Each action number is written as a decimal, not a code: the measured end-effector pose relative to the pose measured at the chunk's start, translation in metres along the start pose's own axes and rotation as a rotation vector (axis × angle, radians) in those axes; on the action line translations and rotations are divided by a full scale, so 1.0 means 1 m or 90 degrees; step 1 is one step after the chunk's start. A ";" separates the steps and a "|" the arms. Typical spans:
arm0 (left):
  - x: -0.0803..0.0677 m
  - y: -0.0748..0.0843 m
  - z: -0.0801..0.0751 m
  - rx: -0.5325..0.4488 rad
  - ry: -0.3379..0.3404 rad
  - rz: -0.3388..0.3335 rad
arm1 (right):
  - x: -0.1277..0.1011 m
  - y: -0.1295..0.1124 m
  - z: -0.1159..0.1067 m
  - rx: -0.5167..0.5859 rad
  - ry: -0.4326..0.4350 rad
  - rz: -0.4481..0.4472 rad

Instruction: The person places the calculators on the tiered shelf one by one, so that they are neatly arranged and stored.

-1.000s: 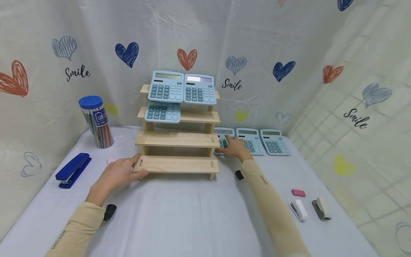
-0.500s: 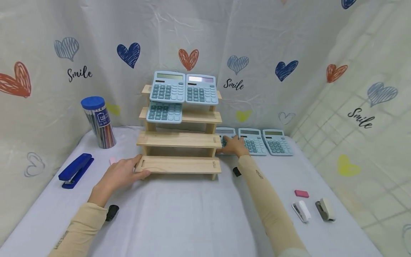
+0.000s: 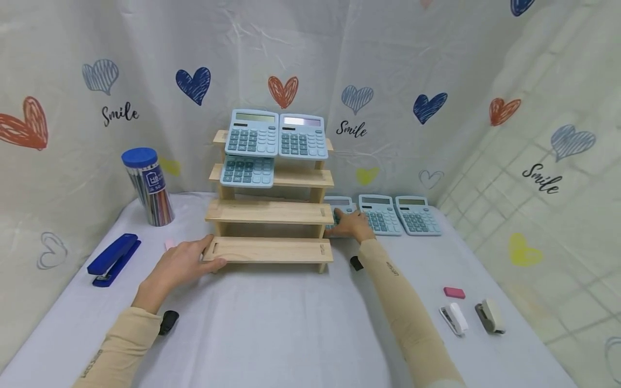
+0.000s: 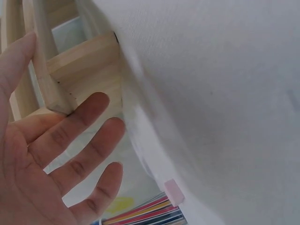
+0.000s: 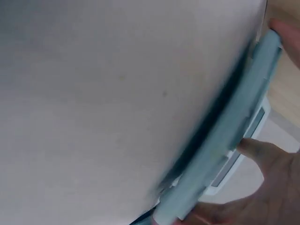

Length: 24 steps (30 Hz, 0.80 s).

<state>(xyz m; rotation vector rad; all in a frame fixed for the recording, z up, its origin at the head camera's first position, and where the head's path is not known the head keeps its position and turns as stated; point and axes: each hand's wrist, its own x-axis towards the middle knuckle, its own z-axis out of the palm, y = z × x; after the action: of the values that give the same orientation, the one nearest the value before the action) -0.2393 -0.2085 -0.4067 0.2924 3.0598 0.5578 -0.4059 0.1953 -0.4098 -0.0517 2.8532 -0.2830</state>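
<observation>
Standing on the white-covered table [image 3: 271, 334], the stepped wooden rack [image 3: 269, 212] serves as dial centre, as the person faces it; its 3 o'clock side is the main hazard, since a knock there could jolt the whole frame. The left hand [image 3: 181, 261] at 8 pinches the end of the bottom shelf between thumb and forefinger, remaining fingers spread; excess push there would, I judge, skew the rack. The right hand [image 3: 353, 223] at 3 grips the table calculator [image 3: 342, 204] nearest the rack, thumb on one edge, fingers reaching toward the opposite one; so wide a span may slip, or nudge the neighbouring calculator [image 3: 383, 215] beyond it. Any jolt could also dislodge the two calculators [image 3: 251, 141] leaning at 12 and the lower calculator [image 3: 247, 172] at 11. Visibility is limited: the right hand covers much of the gripped unit, the rack masks its left side, and blur in the right wrist view leaves its clearance from the table uncertain. The lower calculator's display is hidden by the unit above. The small pink block [image 4: 174, 192] behind the left hand cannot be identified.
</observation>
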 end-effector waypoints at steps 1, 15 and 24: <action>0.000 0.000 0.000 -0.002 0.000 0.002 | -0.002 0.001 -0.001 0.003 0.000 -0.001; -0.001 -0.001 -0.002 -0.003 -0.002 0.001 | -0.046 0.022 -0.045 0.046 0.059 -0.032; 0.000 -0.002 -0.002 -0.011 -0.011 -0.004 | -0.087 0.021 -0.072 0.063 0.096 -0.087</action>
<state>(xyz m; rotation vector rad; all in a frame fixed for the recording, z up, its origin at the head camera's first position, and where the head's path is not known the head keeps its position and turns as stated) -0.2394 -0.2113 -0.4057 0.2868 3.0363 0.5786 -0.3423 0.2347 -0.3225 -0.2140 2.9841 -0.4753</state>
